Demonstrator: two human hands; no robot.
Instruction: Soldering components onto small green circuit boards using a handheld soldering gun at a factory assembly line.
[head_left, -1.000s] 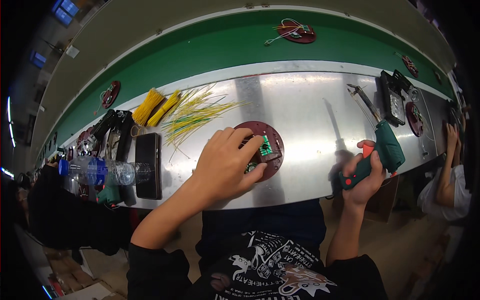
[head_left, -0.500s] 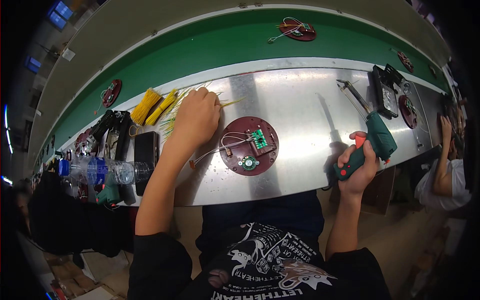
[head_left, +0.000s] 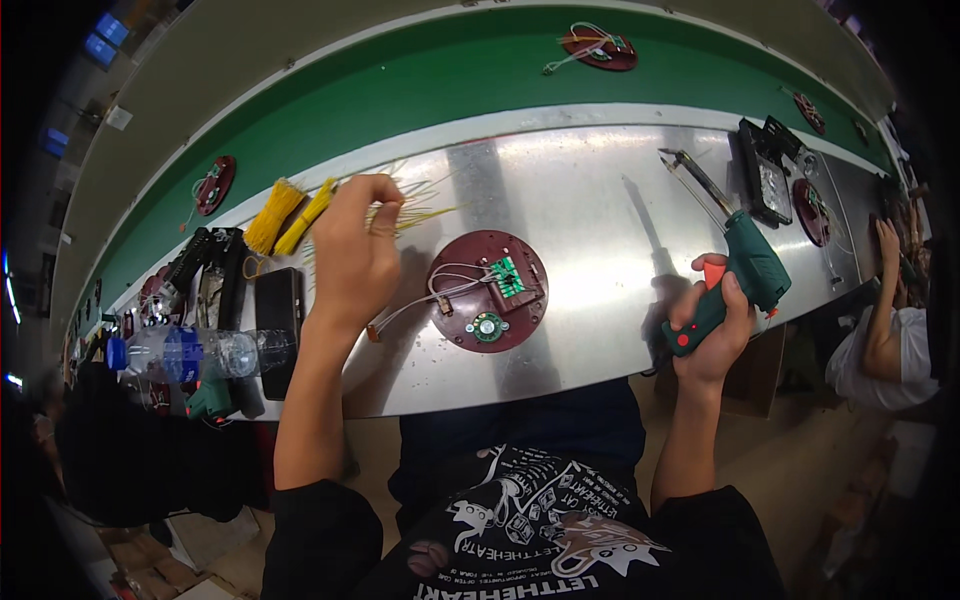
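Note:
In my right hand [head_left: 712, 335] is a green soldering gun [head_left: 757, 262] with a red trigger, its slim metal tip aimed up and away from me over the bench. My left hand [head_left: 357, 245] is raised above loose yellow-green wires [head_left: 425, 188], thumb and fingers closed together. Whether a thin wire sits in that pinch cannot be made out. Between my hands a round dark-red disc [head_left: 475, 335] lies on the bench, bearing a green circuit board [head_left: 507, 277], a small round green part [head_left: 487, 327] and white leads running left to a small connector [head_left: 374, 333].
Two yellow wire bundles [head_left: 272, 217] lie left, near a black phone [head_left: 278, 310] and a lying plastic bottle [head_left: 185, 352]. Black trays [head_left: 770, 180] stand right on the metal bench [head_left: 600, 330]. Several similar discs [head_left: 600, 47] rest on the green strip [head_left: 480, 85]. A co-worker's arm [head_left: 885, 290] is far right.
My left hand has drawn back left and toward me from the loose wires, its fingers now bent in. The right hand still holds the soldering gun. The view has shifted slightly.

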